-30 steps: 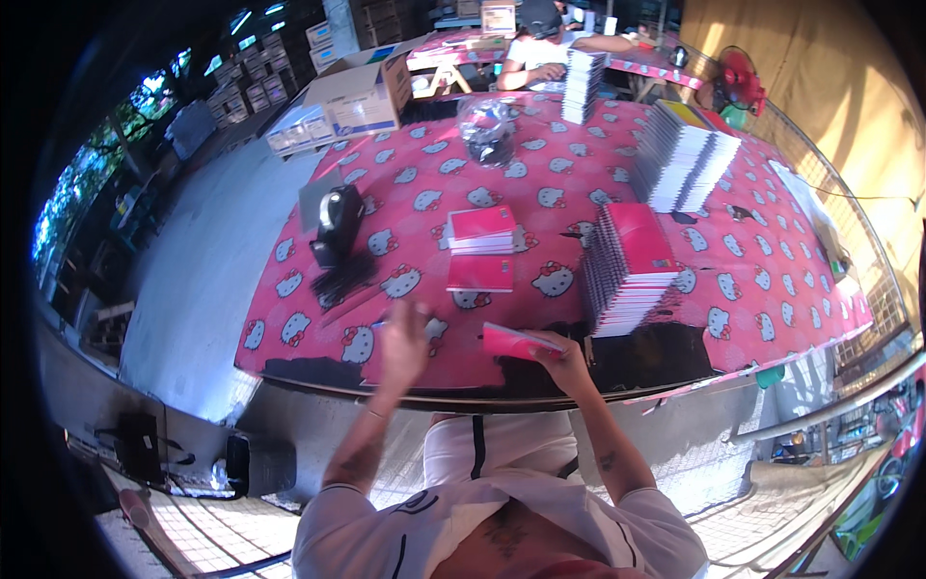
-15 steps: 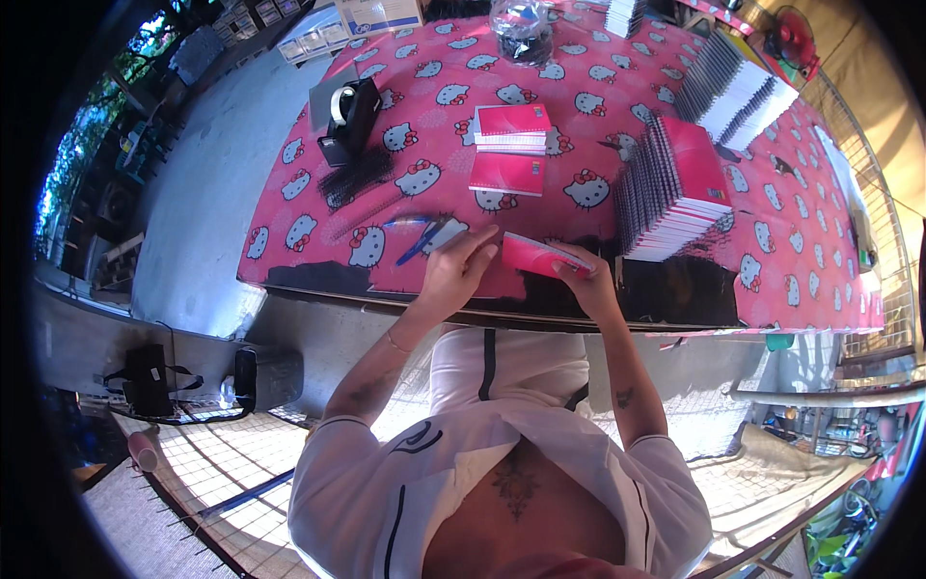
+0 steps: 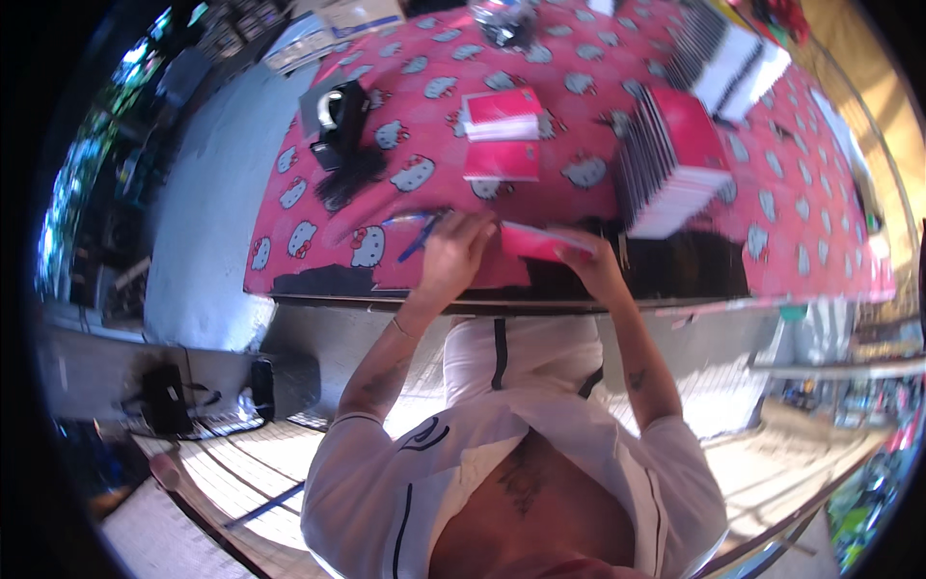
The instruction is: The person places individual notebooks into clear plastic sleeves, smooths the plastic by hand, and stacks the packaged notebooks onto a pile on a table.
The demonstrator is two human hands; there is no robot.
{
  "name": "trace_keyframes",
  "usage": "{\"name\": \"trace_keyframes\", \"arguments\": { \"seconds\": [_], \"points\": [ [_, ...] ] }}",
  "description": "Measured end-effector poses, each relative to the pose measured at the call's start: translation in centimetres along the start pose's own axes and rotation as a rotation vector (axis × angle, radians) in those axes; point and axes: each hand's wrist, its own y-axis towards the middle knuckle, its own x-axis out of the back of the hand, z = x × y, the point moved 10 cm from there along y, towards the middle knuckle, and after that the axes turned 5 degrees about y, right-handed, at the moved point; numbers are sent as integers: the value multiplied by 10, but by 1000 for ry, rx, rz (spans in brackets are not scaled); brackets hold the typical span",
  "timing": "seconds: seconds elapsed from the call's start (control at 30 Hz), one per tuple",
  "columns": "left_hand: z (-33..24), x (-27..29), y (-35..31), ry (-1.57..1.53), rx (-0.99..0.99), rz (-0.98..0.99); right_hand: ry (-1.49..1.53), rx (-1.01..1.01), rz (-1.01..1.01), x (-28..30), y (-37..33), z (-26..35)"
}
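My right hand [image 3: 590, 259] grips the right end of a small pink notebook [image 3: 531, 241] above the table's near edge. Close to the notebook's left end, my left hand [image 3: 455, 253] has its fingers drawn together; blur hides whether anything is between them. A blue pen [image 3: 417, 241] lies beside the left hand, partly covered by it. Farther back on the table rest two short piles of pink notebooks, a far one [image 3: 503, 104] and a nearer one [image 3: 502, 161].
A tall stack of pink spiral notebooks [image 3: 683, 145] stands at the right, with more spiral-bound stacks [image 3: 733, 63] behind it. Toward the left sit a black tape dispenser [image 3: 340, 121] and a heap of black spiral bindings [image 3: 349, 179]. The pink patterned cloth [image 3: 328, 207] covers the table.
The view has shifted, so the table sits higher in the picture. My left fingers, stretched out before, are now drawn in. My right hand still holds the notebook.
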Motion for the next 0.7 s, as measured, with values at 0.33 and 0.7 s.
{"name": "trace_keyframes", "arguments": {
  "seconds": [0.33, 0.7],
  "points": [
    [-3, -14, 10, -180, 44, 276, 86, -21, 24, -1, 0, -1],
    [18, -38, 8, -231, 125, 552, 46, -27, 34, -3, 1, 1]
  ]
}}
